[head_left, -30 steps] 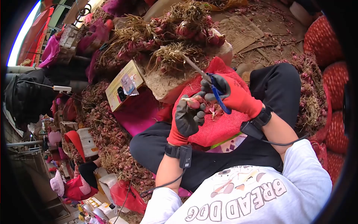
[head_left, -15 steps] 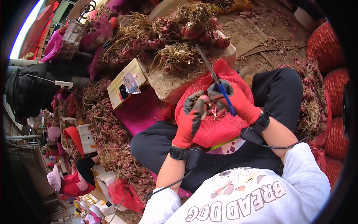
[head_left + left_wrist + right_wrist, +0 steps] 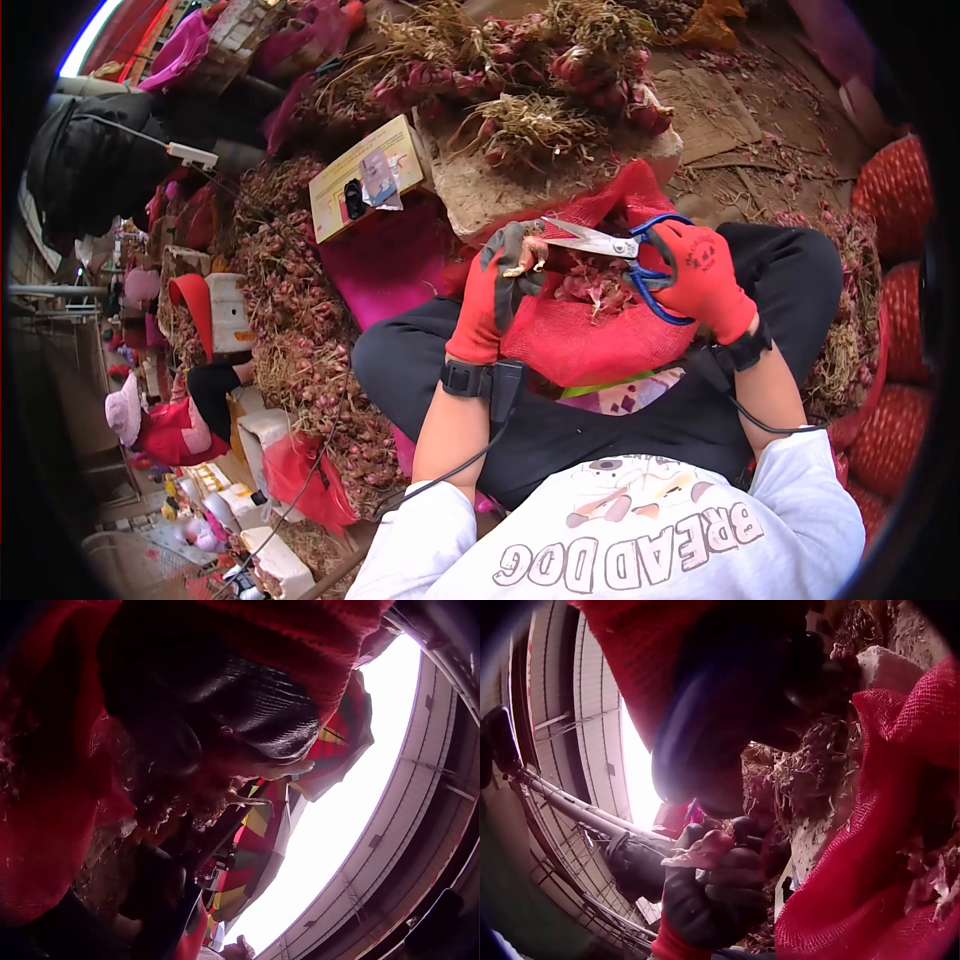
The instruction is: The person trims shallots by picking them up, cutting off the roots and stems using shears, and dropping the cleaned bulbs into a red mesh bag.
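My right hand [image 3: 705, 278], in a red and black glove, grips the blue handles of a pair of scissors [image 3: 603, 243]. Their blades are spread and point at the left hand. In my gloved left hand [image 3: 484, 300], fingers and thumb pinch a shallot [image 3: 530, 256] with a dry, pale end; the blade tips reach right up to it. From the right wrist view, the pinkish shallot [image 3: 714, 850] shows between the left glove's fingertips [image 3: 739, 859]. Below both hands, a red mesh bag [image 3: 600, 350] lies across the lap, with loose shallots and skins [image 3: 597, 288] on it.
Just ahead stands a rough block [image 3: 480, 205] bearing dried shallot bunches [image 3: 540, 128]. Left of it is a cardboard box [image 3: 335, 200] with small items on top. Shallot heaps [image 3: 300, 350] spread leftward; filled red net sacks [image 3: 895, 320] line the right. Another person [image 3: 175, 425] sits far left.
The right hand has moved right and turned the scissors from pointing forward to pointing left, and the blades have spread. The left hand still holds a shallot, now at the blade tips.
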Available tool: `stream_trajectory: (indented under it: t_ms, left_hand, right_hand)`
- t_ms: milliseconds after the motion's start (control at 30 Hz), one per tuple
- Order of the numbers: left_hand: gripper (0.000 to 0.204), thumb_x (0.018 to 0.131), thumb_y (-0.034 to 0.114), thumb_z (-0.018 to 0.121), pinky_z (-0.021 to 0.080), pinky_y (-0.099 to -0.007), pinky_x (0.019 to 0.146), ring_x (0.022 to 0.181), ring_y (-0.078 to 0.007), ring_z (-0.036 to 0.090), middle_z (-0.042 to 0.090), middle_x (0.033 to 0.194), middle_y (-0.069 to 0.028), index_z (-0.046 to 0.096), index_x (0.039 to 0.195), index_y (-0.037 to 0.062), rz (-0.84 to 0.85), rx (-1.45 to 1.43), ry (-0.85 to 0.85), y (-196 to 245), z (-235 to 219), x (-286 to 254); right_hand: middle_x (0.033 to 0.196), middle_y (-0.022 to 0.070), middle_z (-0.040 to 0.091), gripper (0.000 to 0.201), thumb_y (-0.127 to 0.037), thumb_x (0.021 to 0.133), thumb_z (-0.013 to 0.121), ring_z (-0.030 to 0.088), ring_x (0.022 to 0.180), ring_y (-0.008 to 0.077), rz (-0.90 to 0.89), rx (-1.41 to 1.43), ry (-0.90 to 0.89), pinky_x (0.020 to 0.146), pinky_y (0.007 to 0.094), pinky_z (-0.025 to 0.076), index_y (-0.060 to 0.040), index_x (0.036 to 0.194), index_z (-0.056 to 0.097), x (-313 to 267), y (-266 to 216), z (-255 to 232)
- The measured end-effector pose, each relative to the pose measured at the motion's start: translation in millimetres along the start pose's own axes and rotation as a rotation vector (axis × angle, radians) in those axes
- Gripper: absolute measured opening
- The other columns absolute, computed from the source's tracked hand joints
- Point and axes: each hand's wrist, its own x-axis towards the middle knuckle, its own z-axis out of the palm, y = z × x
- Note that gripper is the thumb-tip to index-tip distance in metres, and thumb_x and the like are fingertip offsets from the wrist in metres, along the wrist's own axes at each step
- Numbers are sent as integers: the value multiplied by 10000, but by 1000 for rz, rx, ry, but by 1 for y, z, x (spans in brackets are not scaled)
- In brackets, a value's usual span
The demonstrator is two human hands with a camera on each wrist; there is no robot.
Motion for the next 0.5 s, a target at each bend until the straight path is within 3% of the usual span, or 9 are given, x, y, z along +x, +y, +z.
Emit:
stream_trajectory:
  t_ms: [67,100,200,300,400,500]
  left_hand:
    - [198,904,98,517,502,-219,659,761,-133,588,560,900,-24,550,1093,49,-43,48,139,10,10,-10]
    - [230,941,219,543,502,-230,659,732,-141,592,564,874,-13,551,1100,54,-160,6,227,11,4,-10]
    - [344,953,356,559,491,-226,658,707,-125,568,551,858,-11,563,1099,44,-273,-13,223,12,0,-9]
    - [424,944,452,548,474,-215,648,682,-101,531,525,820,2,582,1040,39,-218,167,239,0,-5,-5]
    - [399,963,442,517,461,-211,634,656,-80,500,500,781,18,590,978,49,-305,172,251,6,0,-2]
    - [444,951,497,507,449,-205,617,636,-77,497,494,763,25,576,941,58,-251,287,217,-2,-7,-1]
  right_hand:
    - [806,76,572,393,-324,667,766,593,720,303,5,-6,-26,606,393,460,-93,926,582,-1,3,2]
    - [805,74,570,393,-324,663,768,592,717,300,-4,-16,-30,603,392,458,-95,923,581,-2,4,2]
    - [840,88,580,410,-284,639,777,587,739,311,-4,-36,-58,633,398,457,-83,942,587,-4,4,4]
    - [854,94,584,422,-264,624,782,584,750,316,-2,-56,-77,648,400,458,-77,950,590,-4,3,2]
    - [837,76,579,411,-309,631,778,593,749,300,-22,-76,-47,633,390,467,-94,923,583,-3,4,2]
    - [835,68,578,404,-334,639,774,600,751,291,-28,-95,-25,626,383,472,-102,907,581,-5,6,5]
